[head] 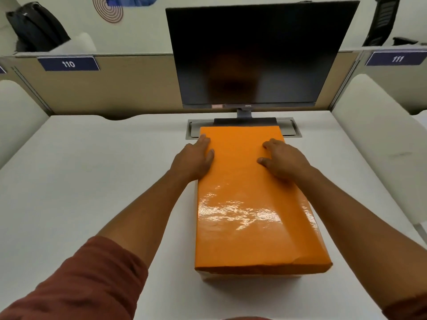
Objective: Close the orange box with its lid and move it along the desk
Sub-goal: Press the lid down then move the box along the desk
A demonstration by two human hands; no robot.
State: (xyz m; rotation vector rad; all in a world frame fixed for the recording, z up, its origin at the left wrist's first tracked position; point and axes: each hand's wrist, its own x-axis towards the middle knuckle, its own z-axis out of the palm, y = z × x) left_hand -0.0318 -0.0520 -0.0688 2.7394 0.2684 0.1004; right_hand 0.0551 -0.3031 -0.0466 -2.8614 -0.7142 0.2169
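Observation:
A long orange box [251, 215] stands on the white desk [92, 181], its glossy orange lid covering the top. Its far end reaches the monitor's base. My left hand [193, 160] lies flat on the lid's far left edge, fingers wrapping slightly over the side. On the lid's far right part my right hand [285, 159] rests palm down, fingers spread. Neither hand grips the box; both press on top. A thin strip of the box body shows under the lid at the near end.
A dark monitor [258, 56] stands right behind the box, over a grey cable tray [293, 129]. Beige partitions with labels 110 [68, 63] and 111 [397, 58] close the back. White side panels flank the desk.

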